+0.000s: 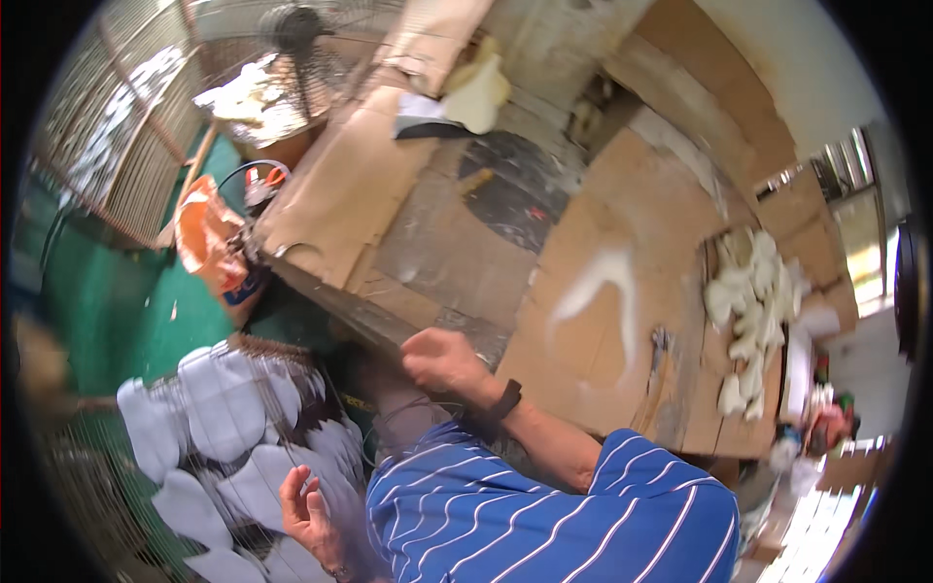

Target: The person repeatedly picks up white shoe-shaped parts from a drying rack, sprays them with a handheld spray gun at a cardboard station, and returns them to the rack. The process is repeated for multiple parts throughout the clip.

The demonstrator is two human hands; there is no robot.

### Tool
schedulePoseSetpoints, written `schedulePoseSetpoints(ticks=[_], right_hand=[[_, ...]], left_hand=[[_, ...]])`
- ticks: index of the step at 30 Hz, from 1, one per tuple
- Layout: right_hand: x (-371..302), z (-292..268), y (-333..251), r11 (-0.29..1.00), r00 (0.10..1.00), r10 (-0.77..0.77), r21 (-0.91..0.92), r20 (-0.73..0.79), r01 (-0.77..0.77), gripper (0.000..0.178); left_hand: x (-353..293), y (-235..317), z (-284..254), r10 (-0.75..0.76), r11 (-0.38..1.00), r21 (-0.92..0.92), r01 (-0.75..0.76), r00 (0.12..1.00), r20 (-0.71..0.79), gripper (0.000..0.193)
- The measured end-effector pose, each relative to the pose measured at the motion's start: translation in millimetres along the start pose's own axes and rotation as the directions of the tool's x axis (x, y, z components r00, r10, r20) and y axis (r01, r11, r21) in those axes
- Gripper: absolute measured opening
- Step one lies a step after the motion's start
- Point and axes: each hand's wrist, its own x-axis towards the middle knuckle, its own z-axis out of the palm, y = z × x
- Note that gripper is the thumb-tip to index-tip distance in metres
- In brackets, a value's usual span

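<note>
Low on the left, my left hand [313,525] has its fingers bent but apart, with nothing seen in them. It hovers beside a wire rack [282,352] that carries several flat, white, rounded pieces [224,408]. Further up, my right hand [445,361] is curled into a loose fist near the front edge of the cardboard-covered table [583,321]. No object shows in that fist. A white smear in an upside-down V shape [614,277] marks the cardboard to its right.
Cream-coloured pieces [748,291] lie heaped at the table's right. A dark oval patch [515,189] and a brush-like tool [659,364] are on the table. An orange bag [204,233] stands left of it, near a black fan [296,34] and wire racks [126,126].
</note>
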Motion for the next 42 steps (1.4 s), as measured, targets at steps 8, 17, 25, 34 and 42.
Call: schedulePoseSetpoints(ticks=[8, 17, 25, 34, 42], right_hand=[[-33.4, -257.7, 176.8, 0.999, 0.575, -0.003, -0.03, -0.818, -0.037, 0.024], [-40.0, -314.7, 155.5, 0.958, 0.517, 0.144, -0.012, -0.844, -0.286, 0.029], [-6.5, -349.8, 179.5, 0.91, 0.437, 0.359, 0.206, -0.825, -0.359, 0.027], [-4.7, -439.5, 236.4, 0.904, 0.513, 0.427, 0.37, -0.745, -0.216, 0.011], [16.9, -240.0, 184.1, 0.885, 0.784, 0.059, -0.33, -0.618, -0.327, 0.018]], left_hand=[[50.1, 28.3, 32.3, 0.023, 0.996, 0.079, -0.046, 0.963, 0.267, 0.045], [51.4, 23.4, 42.7, 0.024, 0.992, 0.11, -0.06, 0.952, 0.306, 0.045], [42.5, 11.7, 29.9, -0.012, 0.991, 0.133, -0.027, 0.958, 0.288, 0.042], [32.2, -4.5, 24.7, -0.063, 0.992, 0.119, 0.032, 0.963, 0.263, 0.043], [17.5, -9.1, 1.0, -0.143, 0.987, 0.075, 0.144, 0.989, -0.027, 0.037]])
